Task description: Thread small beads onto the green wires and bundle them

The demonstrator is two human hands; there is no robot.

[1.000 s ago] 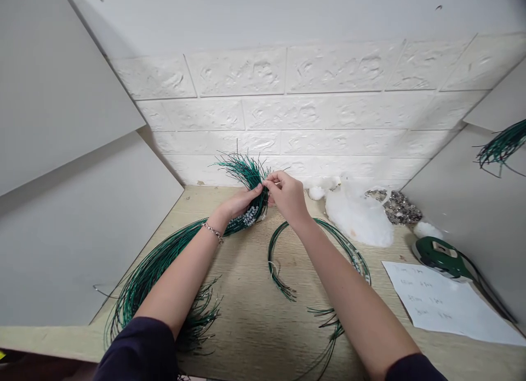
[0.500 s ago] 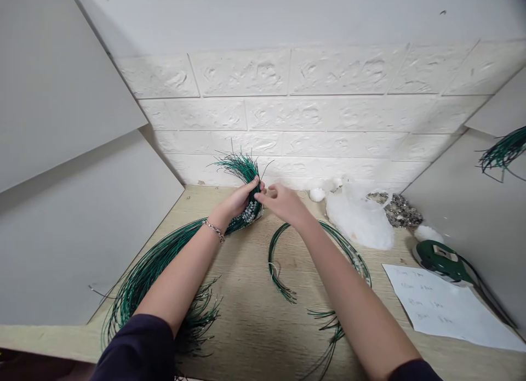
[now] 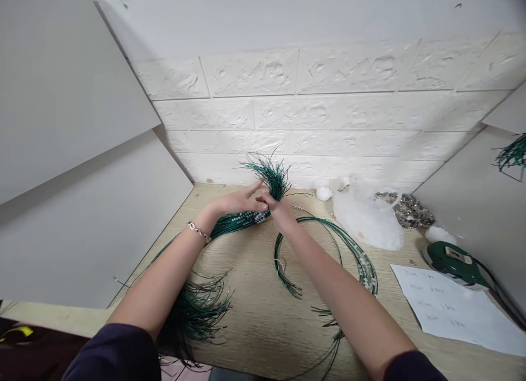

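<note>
A thick bundle of thin green cords [image 3: 273, 175] has its frayed ends standing up near the wall. Small pale beads [image 3: 259, 217] are strung on it just below my hands. My right hand [image 3: 274, 203] is closed around the neck of the bundle, under the loose tips. Beside it, my left hand [image 3: 242, 200] has its thumb and fingers stretched apart, touching the cords. The rest of the bundle curves down behind my left forearm, its other ends [image 3: 205, 310] fanned out near the table's front edge.
A smaller coil of green beaded cords [image 3: 353, 241], tied with a pale band, lies under my right forearm. To the right are a white plastic bag [image 3: 367, 216], a heap of shiny beads [image 3: 411, 211], a green corded device [image 3: 454, 263] and a handwritten sheet [image 3: 456, 310].
My right hand has closed around the bundle, while my left hand has loosened its grip and spread its fingers. The cord tips have shifted right and tilt more that way.
</note>
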